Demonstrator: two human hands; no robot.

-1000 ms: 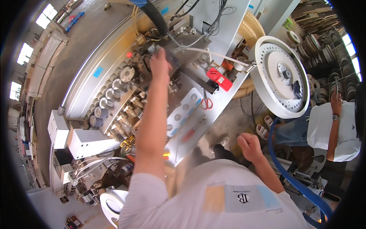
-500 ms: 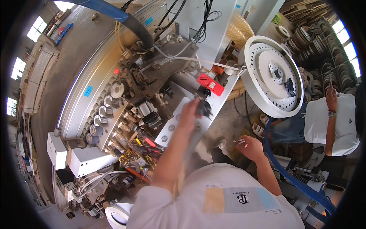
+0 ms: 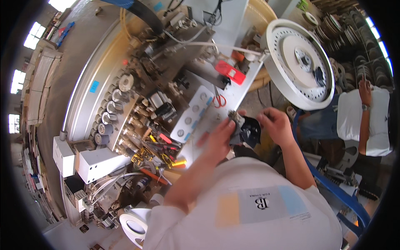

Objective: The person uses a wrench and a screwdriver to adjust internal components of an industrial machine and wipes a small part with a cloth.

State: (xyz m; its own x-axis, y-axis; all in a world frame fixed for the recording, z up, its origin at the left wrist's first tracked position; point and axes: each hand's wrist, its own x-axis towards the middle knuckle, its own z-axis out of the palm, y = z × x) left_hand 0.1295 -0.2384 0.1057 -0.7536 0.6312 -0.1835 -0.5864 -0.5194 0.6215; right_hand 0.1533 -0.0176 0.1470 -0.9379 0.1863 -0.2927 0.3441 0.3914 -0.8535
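In front of my chest, my left hand (image 3: 221, 135) grips a crumpled black bag (image 3: 250, 130) with some grey, shiny material at its top. My right hand (image 3: 277, 125) is at the bag's right side, thumb and fingers pinched together. Whether those fingertips hold something small or touch the bag's edge, I cannot make out. Beyond the bag, red-handled scissors (image 3: 219, 101) lie on the white machine table (image 3: 208, 121). Farther back on that table is a red box-like tool (image 3: 230, 72).
A large white perforated wheel (image 3: 271, 66) stands at the right. Pliers and yellow-handled tools (image 3: 173, 161) lie left of my arm, below machine parts. A blue hose (image 3: 321, 185) runs down the right side. Another person (image 3: 362, 121) stands at the far right.
My left hand has drawn the black bag from the table toward my chest, uncovering the scissors. My right hand has risen to the bag; the small pale thing in it no longer shows.
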